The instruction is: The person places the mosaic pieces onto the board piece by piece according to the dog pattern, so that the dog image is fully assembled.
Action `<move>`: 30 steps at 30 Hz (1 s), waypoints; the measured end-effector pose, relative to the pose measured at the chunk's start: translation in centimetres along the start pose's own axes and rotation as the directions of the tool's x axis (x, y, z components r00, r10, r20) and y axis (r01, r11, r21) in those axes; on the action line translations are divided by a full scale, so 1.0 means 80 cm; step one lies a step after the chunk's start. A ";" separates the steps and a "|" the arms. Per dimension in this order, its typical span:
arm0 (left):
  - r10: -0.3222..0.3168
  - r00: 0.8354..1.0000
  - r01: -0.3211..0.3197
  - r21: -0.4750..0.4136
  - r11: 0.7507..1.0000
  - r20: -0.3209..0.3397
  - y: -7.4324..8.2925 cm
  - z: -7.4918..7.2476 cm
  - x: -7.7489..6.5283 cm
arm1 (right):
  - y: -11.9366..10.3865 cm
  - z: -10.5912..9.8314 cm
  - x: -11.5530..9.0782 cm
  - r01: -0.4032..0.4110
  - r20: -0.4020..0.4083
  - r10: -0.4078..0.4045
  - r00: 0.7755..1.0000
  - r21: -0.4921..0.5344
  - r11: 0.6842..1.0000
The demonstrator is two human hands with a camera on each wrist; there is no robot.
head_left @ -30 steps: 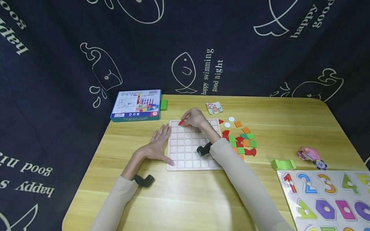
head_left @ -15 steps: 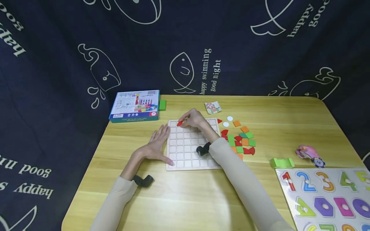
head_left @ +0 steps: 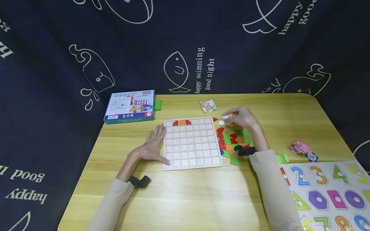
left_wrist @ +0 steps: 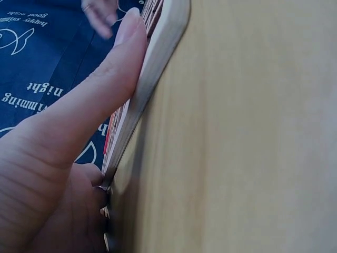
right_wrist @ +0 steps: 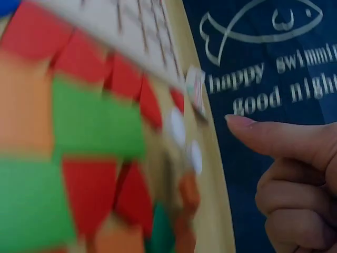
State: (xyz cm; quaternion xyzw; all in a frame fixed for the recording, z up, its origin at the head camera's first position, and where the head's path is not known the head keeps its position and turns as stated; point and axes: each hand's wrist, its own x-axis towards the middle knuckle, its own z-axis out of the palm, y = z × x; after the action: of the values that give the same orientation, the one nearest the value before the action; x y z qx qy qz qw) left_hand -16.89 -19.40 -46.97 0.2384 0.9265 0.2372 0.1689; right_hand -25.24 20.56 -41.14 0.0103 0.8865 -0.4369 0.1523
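Cloth (head_left: 138,61) reads "happy swimming good night". Left hand (head_left: 151,147), spread, touches the board (head_left: 192,148) at nine o'clock; tiles (head_left: 181,122) fill slots at eleven. Right hand (head_left: 242,116), fingertips apart, nears discs (head_left: 221,122) at two.

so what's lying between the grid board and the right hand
In the head view, a red wedge by the upper right corner of the grid board, then a white disc; a second white disc is partly hidden by the right hand.

A number puzzle (head_left: 328,193) and cartoon curtain (head_left: 138,61) suggest playroom.
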 end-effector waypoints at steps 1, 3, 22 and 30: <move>-0.001 1.000 0.001 0.000 1.000 0.000 -0.001 0.000 -0.001 | 0.010 -0.007 -0.004 -0.028 0.005 0.028 1.000 -0.012 1.000; -0.002 1.000 0.002 -0.002 1.000 0.001 -0.002 0.000 -0.002 | 0.025 -0.016 -0.009 -0.059 0.031 0.060 0.998 -0.029 0.998; -0.010 1.000 0.010 0.007 1.000 0.004 -0.004 0.003 0.000 | 0.033 0.025 0.003 -0.084 0.091 0.088 0.992 -0.042 0.996; -0.011 1.000 0.011 -0.003 1.000 0.002 -0.003 0.001 0.000 | 0.039 0.015 0.001 -0.090 -0.005 0.090 0.996 -0.042 0.995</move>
State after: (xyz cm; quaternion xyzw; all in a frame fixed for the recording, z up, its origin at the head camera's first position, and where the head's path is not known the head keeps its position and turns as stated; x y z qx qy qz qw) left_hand -16.96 -19.54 -47.18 0.2334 0.9272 0.2374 0.1715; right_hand -24.54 21.57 -44.28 0.0475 0.8944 -0.4108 0.1706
